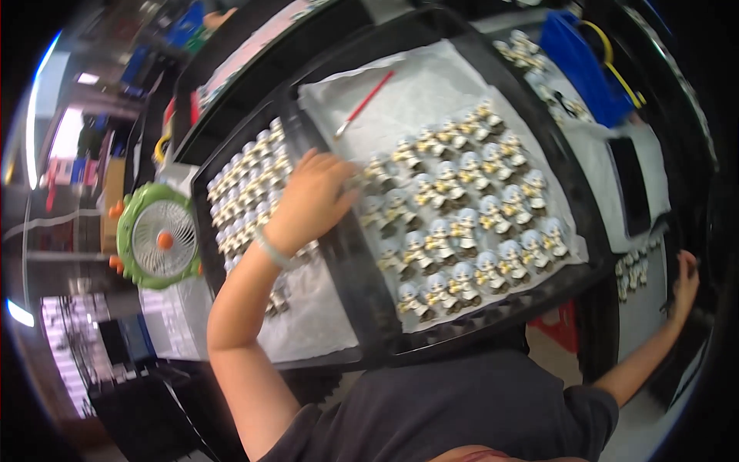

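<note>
Dark shirt (462, 416) fills the bottom edge, closest to the lens. Left forearm rises from it; left hand (312, 202) lies palm-down, fingers spread and slightly curled, over the seam between two black trays. Its fingertips (348, 183) are at the nearest figurines (462, 223) on the right tray (369, 300); blur hides whether it pinches one, so I can't tell. A pale band sits on that wrist.

Figurines: small, pale-headed, gold and brown bodies, standing in rough rows on a white sheet (431, 81) lining the right tray. A thin red-handled brush (364, 104) lies on the bare upper part of that sheet, well apart from the hand.

Left tray (202, 179) holds a denser, tighter block of the same figurines, partly under the wrist; a white sheet covers its lower part.

Right hand (683, 279) is far off at the right edge, arm stretched out, resting on a dark surface near a few more small pieces. Grip not readable; too blurred.

A green round fan (158, 237) sits just left of the left tray. A blue bin (589, 69) sits top right with more figurines beside it.
</note>
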`<action>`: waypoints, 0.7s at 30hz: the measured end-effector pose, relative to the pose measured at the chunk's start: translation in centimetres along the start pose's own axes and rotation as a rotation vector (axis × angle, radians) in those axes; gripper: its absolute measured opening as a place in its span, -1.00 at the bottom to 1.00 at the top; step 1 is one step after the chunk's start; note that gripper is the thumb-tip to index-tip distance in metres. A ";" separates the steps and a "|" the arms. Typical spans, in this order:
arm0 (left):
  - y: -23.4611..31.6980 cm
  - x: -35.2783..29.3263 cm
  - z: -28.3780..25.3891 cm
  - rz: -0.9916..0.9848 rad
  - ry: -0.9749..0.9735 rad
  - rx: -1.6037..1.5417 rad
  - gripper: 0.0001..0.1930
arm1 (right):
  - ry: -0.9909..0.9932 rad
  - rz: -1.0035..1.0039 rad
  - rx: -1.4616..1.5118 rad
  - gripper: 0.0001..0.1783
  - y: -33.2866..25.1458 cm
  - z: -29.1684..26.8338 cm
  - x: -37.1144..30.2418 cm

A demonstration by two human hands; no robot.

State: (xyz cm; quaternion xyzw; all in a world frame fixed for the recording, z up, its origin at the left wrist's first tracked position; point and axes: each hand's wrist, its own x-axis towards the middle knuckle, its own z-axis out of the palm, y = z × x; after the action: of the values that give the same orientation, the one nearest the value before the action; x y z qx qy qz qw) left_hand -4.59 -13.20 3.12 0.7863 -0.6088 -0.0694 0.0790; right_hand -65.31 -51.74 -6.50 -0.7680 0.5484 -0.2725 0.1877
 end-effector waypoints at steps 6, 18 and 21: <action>-0.9 3.5 2.4 -0.157 -0.224 0.424 -0.79 | -0.476 -0.519 0.619 -0.60 -23.8 2.0 0.0; 1.4 -1.5 -2.3 -0.067 0.458 0.190 -0.69 | -1.488 -0.513 0.705 -0.82 -50.3 13.8 -5.3; 3.2 -5.5 -4.5 -0.322 0.326 -0.896 -0.62 | -1.562 -0.423 0.680 -0.82 -50.5 16.0 -6.4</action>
State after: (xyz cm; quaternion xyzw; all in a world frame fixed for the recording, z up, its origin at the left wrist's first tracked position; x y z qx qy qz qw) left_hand -8.04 -8.44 8.22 0.7597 -0.3698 -0.2116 0.4913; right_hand -19.55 -29.30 9.31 -0.7231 -0.0014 0.1533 0.6735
